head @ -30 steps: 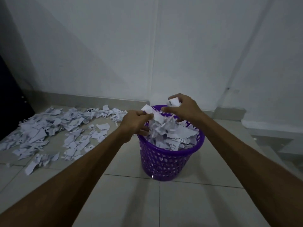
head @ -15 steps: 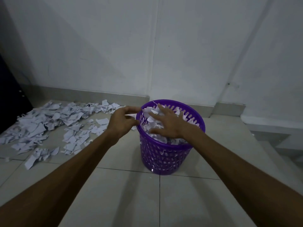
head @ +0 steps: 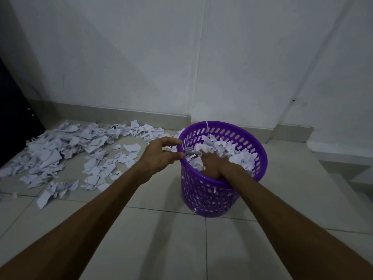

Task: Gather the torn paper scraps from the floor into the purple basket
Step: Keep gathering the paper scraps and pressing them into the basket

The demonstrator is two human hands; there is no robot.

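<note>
Purple plastic, pierced all round with slots, makes up the purple basket [head: 210, 199], which stands on the pale floor tiles [head: 161, 239] near the far wall. I see it already heaped close to its rim with white scraps. My right hand [head: 212, 166] is down inside it, palm on the pile with the fingers laid out fairly straight, pressing the paper; I cannot tell whether the buried fingertips have curled round anything. My left hand [head: 161, 154] is at the basket's left rim, its fingers loosely curved and a little apart, touching or just beside the plastic edge; it holds nothing I can make out.

Most of the torn paper scraps [head: 66, 150] lie spread over the floor to the left of the basket, reaching toward the far skirting and a dark panel [head: 14, 118] at the left edge.

I judge the scraps to be very light, limp and springy when crumpled, so they will puff back up unless packed, and single pieces will slip off flat fingers. Best to scoop from underneath with both hands cupped together, taking a thick clump from the dense part of the heap. The basket itself looks light enough to tip, so steadying its rim is wise.
</note>
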